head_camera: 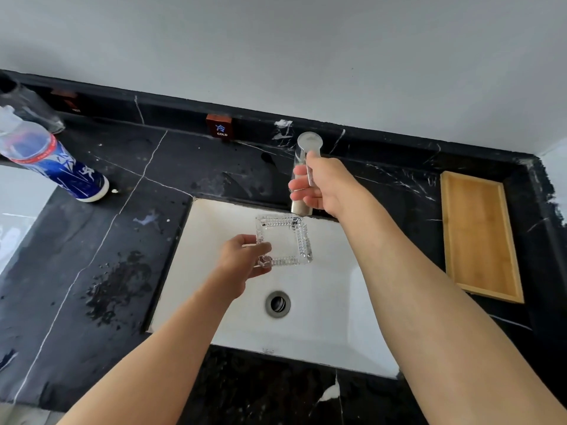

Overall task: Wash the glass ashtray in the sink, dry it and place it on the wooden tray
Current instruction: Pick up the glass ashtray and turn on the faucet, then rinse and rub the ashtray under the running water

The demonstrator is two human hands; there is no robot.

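The left hand [245,256] grips the glass ashtray [285,240] by its near-left corner, over the sink [337,332]. The right hand [322,185] is closed on the tap [306,148], whose spout lies just beyond the ashtray's far edge.

Glass ashtray [287,240]: square, clear cut glass, ribbed walls, notches at the corners. Looks empty, held roughly level with its opening up, over the back part of the sink [331,302], just below the faucet spout; near-left corner pinched in the left hand [242,259]. No running water visible on it.

Sink: white rectangular basin set under the black marble bench [122,210], round metal drain [277,303] near its middle, in front of the ashtray. Basin looks empty.

Wooden tray [480,237]: light bamboo-coloured, rectangular, low raised rim, lying flat on the bench right of the sink, long side running front to back. Nothing on it.
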